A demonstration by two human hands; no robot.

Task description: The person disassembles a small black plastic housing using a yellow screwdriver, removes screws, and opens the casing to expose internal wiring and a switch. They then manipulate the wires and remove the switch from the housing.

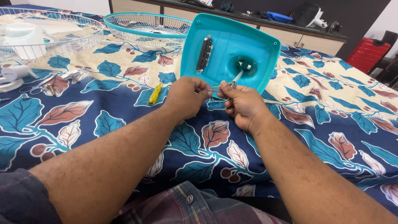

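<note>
A teal plastic fan base [226,49] stands tilted on its edge on the bed, its hollow underside facing me, with a black switch block [204,53] at its left and a round hole at centre. A white cable [238,76] comes out of that hole. My left hand [188,97] and my right hand [242,103] are side by side just below the base, both pinching thin wires [216,89] at the cable's end, stretched between the fingers.
A yellow-handled screwdriver [155,93] lies left of my left hand. A teal-rimmed wire fan grille [145,29] and a white grille [62,35] holding a white motor part lie at the back left. White fittings and screws [62,79] sit on the leaf-patterned sheet.
</note>
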